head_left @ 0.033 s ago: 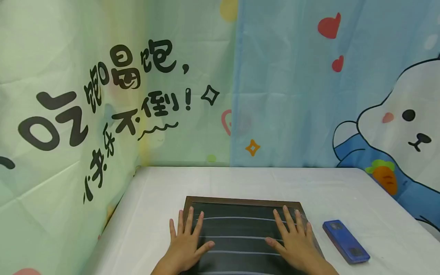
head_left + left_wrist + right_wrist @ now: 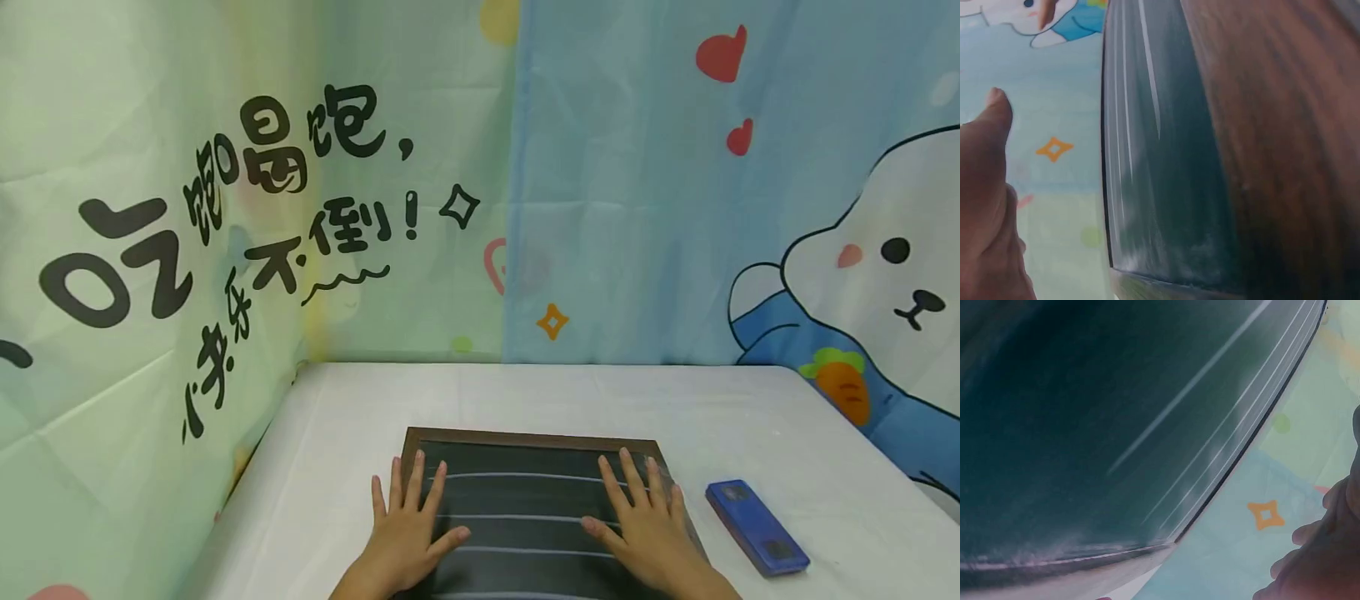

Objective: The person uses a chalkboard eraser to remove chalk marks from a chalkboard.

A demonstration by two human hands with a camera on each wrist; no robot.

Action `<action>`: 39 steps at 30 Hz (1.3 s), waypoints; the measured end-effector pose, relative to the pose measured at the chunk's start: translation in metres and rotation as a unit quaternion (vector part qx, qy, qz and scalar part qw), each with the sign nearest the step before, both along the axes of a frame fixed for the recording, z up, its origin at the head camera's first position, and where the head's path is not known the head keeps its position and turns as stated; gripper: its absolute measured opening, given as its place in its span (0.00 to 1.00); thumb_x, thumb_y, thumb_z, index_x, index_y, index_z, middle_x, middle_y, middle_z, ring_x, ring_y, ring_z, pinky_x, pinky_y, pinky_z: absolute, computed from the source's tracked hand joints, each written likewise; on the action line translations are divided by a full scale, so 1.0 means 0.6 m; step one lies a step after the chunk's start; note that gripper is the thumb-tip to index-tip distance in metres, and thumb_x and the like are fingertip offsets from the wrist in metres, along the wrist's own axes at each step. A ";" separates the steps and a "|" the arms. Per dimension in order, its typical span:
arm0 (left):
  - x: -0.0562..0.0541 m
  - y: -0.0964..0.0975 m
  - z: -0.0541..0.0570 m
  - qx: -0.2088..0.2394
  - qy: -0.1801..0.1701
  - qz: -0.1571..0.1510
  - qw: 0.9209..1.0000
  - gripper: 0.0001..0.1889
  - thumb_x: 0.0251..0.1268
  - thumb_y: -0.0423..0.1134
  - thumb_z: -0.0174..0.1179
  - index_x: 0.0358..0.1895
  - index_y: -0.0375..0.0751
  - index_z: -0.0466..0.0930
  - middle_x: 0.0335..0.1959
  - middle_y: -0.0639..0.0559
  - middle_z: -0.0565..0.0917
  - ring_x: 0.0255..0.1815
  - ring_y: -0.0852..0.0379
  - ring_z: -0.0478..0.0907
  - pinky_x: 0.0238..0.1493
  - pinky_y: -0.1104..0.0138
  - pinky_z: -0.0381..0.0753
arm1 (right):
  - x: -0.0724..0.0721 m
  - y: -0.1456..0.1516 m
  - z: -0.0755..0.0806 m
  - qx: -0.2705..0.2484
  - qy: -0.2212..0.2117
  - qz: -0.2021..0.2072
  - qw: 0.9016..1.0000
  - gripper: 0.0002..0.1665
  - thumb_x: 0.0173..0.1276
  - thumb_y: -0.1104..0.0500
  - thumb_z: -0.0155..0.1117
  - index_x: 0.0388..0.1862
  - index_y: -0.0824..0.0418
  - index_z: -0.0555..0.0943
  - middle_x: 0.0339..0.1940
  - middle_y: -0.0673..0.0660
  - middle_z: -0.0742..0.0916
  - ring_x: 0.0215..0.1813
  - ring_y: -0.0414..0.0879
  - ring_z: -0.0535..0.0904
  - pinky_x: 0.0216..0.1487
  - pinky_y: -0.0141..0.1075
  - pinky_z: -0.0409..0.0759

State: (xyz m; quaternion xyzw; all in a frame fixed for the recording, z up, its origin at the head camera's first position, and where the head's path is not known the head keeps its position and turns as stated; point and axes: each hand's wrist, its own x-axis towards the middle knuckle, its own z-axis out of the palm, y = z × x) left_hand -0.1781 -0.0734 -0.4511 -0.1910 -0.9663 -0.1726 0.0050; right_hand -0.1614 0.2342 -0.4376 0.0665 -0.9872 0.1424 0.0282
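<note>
Nothing moved; blackboard (image 2: 525, 534) below spread fingers (image 2: 415, 482)

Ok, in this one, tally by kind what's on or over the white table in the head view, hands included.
Hands: 2 (left hand, right hand)
Dark lined board with brown frame: 1
Blue block: 1
Total: 4

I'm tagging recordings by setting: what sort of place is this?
Probably a makeshift, curtained-off corner, perhaps set up for filming: cartoon-printed curtains hang behind and left of a white table, which bears a framed blackboard.
</note>
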 end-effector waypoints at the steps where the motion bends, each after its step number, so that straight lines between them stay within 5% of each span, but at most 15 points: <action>1: 0.002 0.000 -0.001 0.000 -0.002 -0.002 1.000 0.44 0.59 0.68 0.43 0.72 0.44 0.46 0.73 0.37 0.39 0.71 0.30 0.31 0.62 0.33 0.32 | 0.002 0.000 -0.002 -0.001 -0.001 -0.001 1.000 0.53 0.58 0.30 0.51 0.73 0.59 0.49 0.73 0.69 0.47 0.70 0.74 0.37 0.58 0.74 0.36; 6: 0.006 -0.003 0.001 0.002 -0.003 -0.006 1.000 0.43 0.60 0.66 0.45 0.72 0.44 0.46 0.73 0.36 0.39 0.71 0.29 0.31 0.62 0.33 0.31 | 0.009 0.007 -0.004 -0.003 -0.002 -0.010 1.000 0.52 0.59 0.32 0.52 0.73 0.59 0.49 0.73 0.68 0.48 0.70 0.73 0.35 0.58 0.73 0.35; 12: 0.007 -0.028 0.009 0.011 -0.021 0.017 1.000 0.44 0.60 0.65 0.47 0.72 0.44 0.45 0.73 0.35 0.37 0.69 0.26 0.29 0.61 0.33 0.29 | 0.012 0.048 0.013 -0.009 -0.027 -0.037 0.999 0.53 0.62 0.31 0.47 0.74 0.50 0.36 0.73 0.67 0.41 0.69 0.72 0.28 0.53 0.76 0.29; 19: 0.007 -0.050 0.013 0.029 -0.064 0.047 0.996 0.44 0.60 0.64 0.47 0.73 0.43 0.42 0.72 0.31 0.36 0.67 0.21 0.29 0.59 0.31 0.28 | 0.007 0.134 0.027 0.020 -0.008 -0.113 0.993 0.55 0.62 0.30 0.44 0.73 0.55 0.32 0.69 0.77 0.40 0.64 0.82 0.36 0.49 0.79 0.40; 29: 0.006 -0.064 -0.031 0.050 -0.106 0.052 0.992 0.43 0.62 0.63 0.46 0.72 0.42 0.43 0.71 0.27 0.40 0.65 0.19 0.31 0.58 0.29 0.28 | 0.013 0.202 -0.012 -0.007 -0.081 -0.192 0.978 0.60 0.61 0.28 0.43 0.70 0.63 0.27 0.63 0.85 0.41 0.59 0.86 0.45 0.46 0.75 0.55; 35: 0.003 -0.074 -0.042 0.079 -0.164 0.033 0.983 0.43 0.64 0.63 0.43 0.72 0.41 0.39 0.71 0.27 0.40 0.66 0.20 0.31 0.57 0.29 0.26 | 0.006 0.224 -0.031 0.027 -0.108 -0.172 0.979 0.64 0.60 0.28 0.46 0.68 0.71 0.28 0.57 0.90 0.55 0.55 0.84 0.56 0.45 0.70 0.65; 39: -0.005 -0.091 -0.034 0.125 -0.223 -0.010 0.967 0.41 0.67 0.60 0.41 0.73 0.40 0.35 0.71 0.30 0.39 0.68 0.24 0.29 0.57 0.30 0.24 | 0.001 0.231 -0.036 0.048 -0.120 -0.159 0.979 0.60 0.62 0.38 0.55 0.68 0.73 0.32 0.55 0.89 0.60 0.51 0.82 0.63 0.44 0.66 0.70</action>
